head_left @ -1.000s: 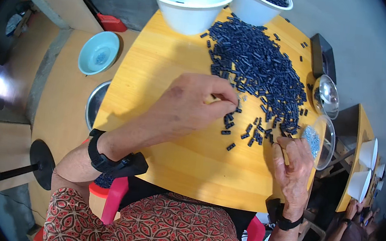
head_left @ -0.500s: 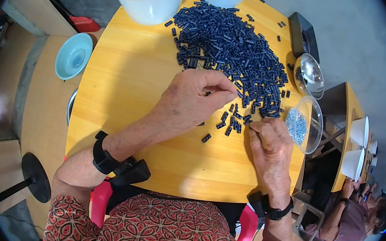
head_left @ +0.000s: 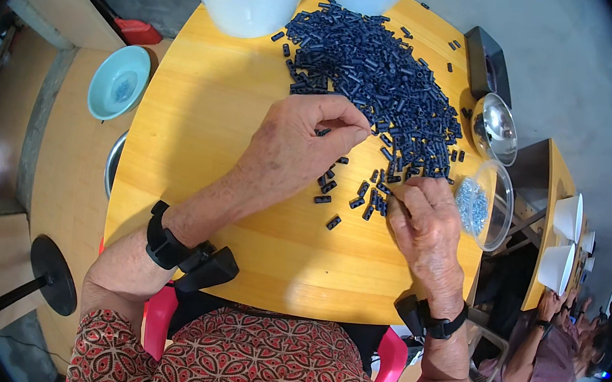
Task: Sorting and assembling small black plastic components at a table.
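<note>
A large heap of small black tubular plastic parts [head_left: 380, 71] covers the far middle of the table. My left hand [head_left: 301, 134] is above its near edge, with thumb and forefinger pinched together; whatever is between the tips is too small to make out. To the right, my right hand [head_left: 427, 224] rests low with curled fingers beside several loose black parts [head_left: 371, 203], and its fingertips hide what they hold, if anything. More loose black parts [head_left: 322, 199] lie just below my left hand.
On the right, a clear plastic tub [head_left: 473, 205] holds small shiny metal pieces, near a steel bowl [head_left: 496, 130] and a black tray [head_left: 486, 64]. Two white tubs [head_left: 248, 3] stand at the back. A light blue basin [head_left: 118, 83] sits off the table's left side. Another person [head_left: 552, 351] works at the right.
My left hand has shifted slightly left and away from me, uncovering loose parts beneath it. The right hand has moved slightly left. The whole view has also shifted a little.
</note>
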`<state>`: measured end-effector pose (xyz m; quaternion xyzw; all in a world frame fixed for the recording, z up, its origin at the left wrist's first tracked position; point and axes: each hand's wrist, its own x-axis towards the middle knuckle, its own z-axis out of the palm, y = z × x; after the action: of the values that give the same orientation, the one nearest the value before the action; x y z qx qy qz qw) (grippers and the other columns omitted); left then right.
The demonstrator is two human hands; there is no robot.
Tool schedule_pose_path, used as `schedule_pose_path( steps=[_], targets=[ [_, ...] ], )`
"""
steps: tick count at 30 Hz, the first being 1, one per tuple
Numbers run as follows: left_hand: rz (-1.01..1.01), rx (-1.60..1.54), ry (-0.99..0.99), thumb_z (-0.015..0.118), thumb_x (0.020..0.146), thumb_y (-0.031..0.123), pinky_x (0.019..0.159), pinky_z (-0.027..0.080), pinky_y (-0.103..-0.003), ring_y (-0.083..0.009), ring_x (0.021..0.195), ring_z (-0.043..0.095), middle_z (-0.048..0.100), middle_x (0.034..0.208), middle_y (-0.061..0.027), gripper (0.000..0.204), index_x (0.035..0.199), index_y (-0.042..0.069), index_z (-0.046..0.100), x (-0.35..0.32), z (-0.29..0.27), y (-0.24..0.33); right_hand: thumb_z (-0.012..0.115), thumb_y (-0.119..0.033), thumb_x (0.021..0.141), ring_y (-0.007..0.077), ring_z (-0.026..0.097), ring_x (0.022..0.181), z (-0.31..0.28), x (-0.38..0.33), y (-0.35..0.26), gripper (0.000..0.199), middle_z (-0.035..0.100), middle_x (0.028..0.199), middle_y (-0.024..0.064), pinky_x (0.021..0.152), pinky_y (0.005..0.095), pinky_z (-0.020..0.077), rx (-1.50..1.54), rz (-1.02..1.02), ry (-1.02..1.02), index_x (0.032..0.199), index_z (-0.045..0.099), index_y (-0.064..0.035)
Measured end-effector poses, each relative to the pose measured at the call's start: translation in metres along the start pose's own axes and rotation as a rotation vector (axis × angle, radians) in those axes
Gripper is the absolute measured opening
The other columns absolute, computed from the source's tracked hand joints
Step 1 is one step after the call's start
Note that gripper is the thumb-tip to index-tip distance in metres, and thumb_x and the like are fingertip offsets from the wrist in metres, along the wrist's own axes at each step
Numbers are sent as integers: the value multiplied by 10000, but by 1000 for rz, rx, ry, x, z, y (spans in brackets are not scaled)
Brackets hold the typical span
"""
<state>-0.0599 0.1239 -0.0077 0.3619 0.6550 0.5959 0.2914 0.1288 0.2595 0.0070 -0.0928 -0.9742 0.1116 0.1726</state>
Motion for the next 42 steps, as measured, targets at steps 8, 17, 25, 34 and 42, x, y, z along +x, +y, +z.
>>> schedule_pose_path(
  steps=[8,17,25,34,42],
  targets=[
    [197,138,15,665,885,82,720,496,-272,-139,813,643,683,864,-44,100,960,30,708,-1,5,-9,678,72,777,244,651,838,-2,-4,-3,139,679,930,126,753,325,514,329,212,170,875,625,-12],
    [781,697,-193,635,762,139,835,435,-374,-218,987,578,605,953,-22,139,882,153,705,-12,17,-20,658,83,803,211,646,841,-14,-18,-18,168,669,925,124,751,313,508,421,338,162,953,662,9],
    [748,749,-202,615,780,140,762,446,-383,-229,917,579,585,900,-32,61,778,80,609,-12,22,-26,664,68,674,335,608,847,-2,-29,-28,295,615,920,153,732,397,518,244,82,-50,961,665,-1],
    [-25,-96,-228,698,870,48,773,526,-262,-119,869,652,695,964,-38,148,1014,18,685,-8,14,-3,704,49,774,324,635,838,4,-30,-27,192,638,897,161,727,377,528,237,154,-4,956,655,14],
    [-151,-560,-366,679,898,47,862,518,-248,-102,976,631,678,1053,-43,220,1111,-3,653,-17,27,-7,748,43,745,278,644,833,-17,-5,-39,273,670,944,145,731,346,517,327,141,210,1008,684,6]
  ],
)
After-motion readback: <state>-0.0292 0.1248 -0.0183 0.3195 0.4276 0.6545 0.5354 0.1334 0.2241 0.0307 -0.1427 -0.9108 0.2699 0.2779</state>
